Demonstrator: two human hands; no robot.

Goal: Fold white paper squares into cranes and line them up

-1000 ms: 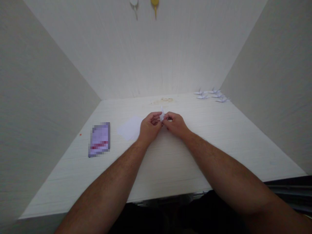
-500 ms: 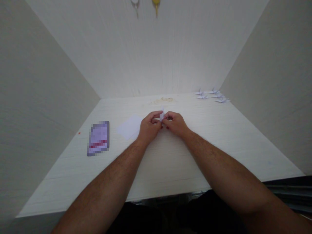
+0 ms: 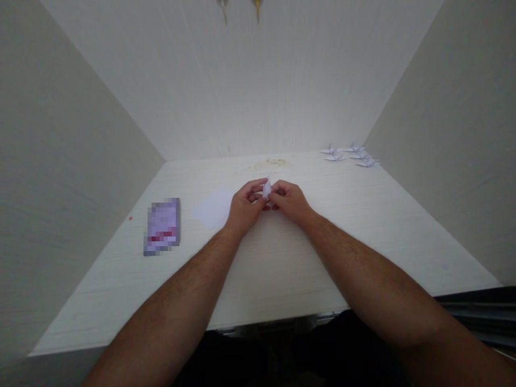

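Observation:
A small folded piece of white paper (image 3: 266,187) stands between my two hands above the middle of the table. My left hand (image 3: 246,205) pinches it from the left, with the forefinger reaching up near its top. From the right, my right hand (image 3: 289,200) grips its lower part between thumb and fingers. The fingertips hide the bottom of the paper, so its full shape cannot be made out. Flat white paper sheets (image 3: 212,208) lie just left of my left hand, which partly covers their edge.
Several folded white paper cranes (image 3: 350,155) sit at the table's back right corner. A purple, pixelated flat object (image 3: 163,226) lies on the left, near a small red spot (image 3: 130,219). Pale walls (image 3: 258,97) enclose the white table (image 3: 278,269) at the back and sides.
The folded paper has turned slightly and more of its side shows between the fingers. Both hands keep their hold in nearly the same place. The whole view has shifted a little.

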